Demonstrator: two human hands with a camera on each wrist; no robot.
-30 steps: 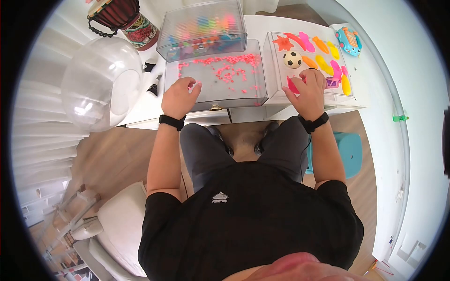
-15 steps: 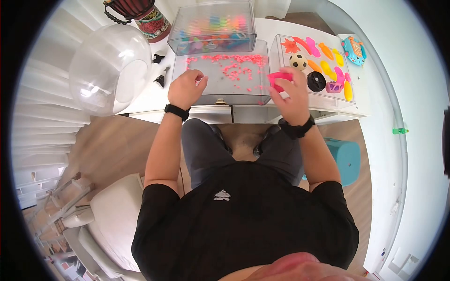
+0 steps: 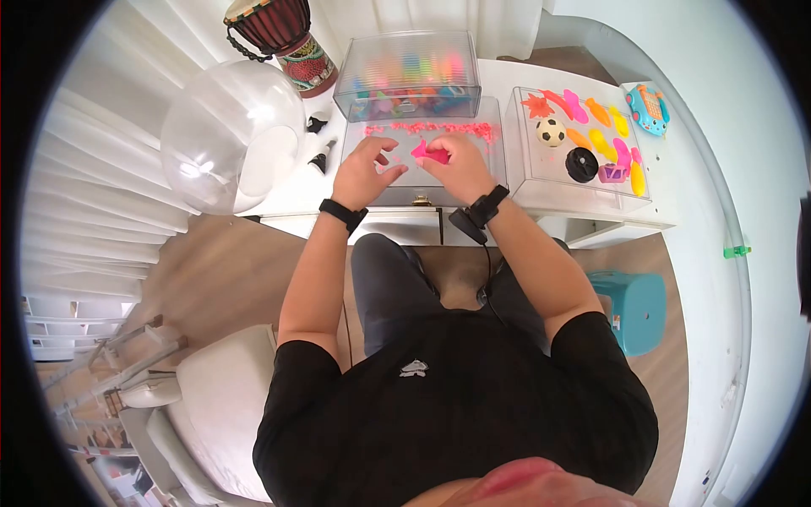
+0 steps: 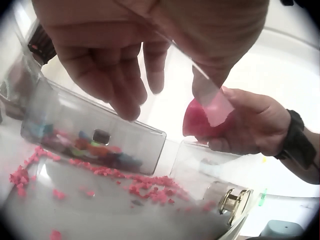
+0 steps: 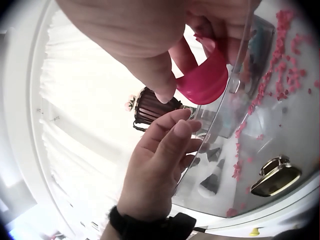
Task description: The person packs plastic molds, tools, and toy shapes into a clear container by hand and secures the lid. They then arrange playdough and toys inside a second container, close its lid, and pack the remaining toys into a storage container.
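My right hand [image 3: 460, 169] pinches a bright pink, hollow, cup-shaped toy [image 3: 435, 155] between thumb and fingers. It hovers over a clear-lidded box [image 3: 490, 188] scattered with small pink pieces [image 3: 469, 129]. In the right wrist view, the curved pink wall of the toy shows beneath the fingers. Across from it, my left hand [image 3: 361, 176] is over the left part of the same box, its fingers loosely bent and thumb apart, with nothing gripped. From the left wrist, the left thumb overlaps the pink toy. A gold latch [image 3: 421, 201] sits on the box's front.
Behind stands another clear box [image 3: 405, 72] with colourful items inside. To the right, a clear box [image 3: 528, 182] carries a small football [image 3: 551, 132], a black round object [image 3: 581, 165] and several bright toys. A large transparent globe [image 3: 224, 139], a drum [image 3: 304, 59] and a toy telephone [image 3: 648, 110] stand around.
The right hand has lifted the pink toy from the right-hand box and carried it left over the pink pieces, uncovering the black round object. The left hand's thumb and fingers have spread apart.
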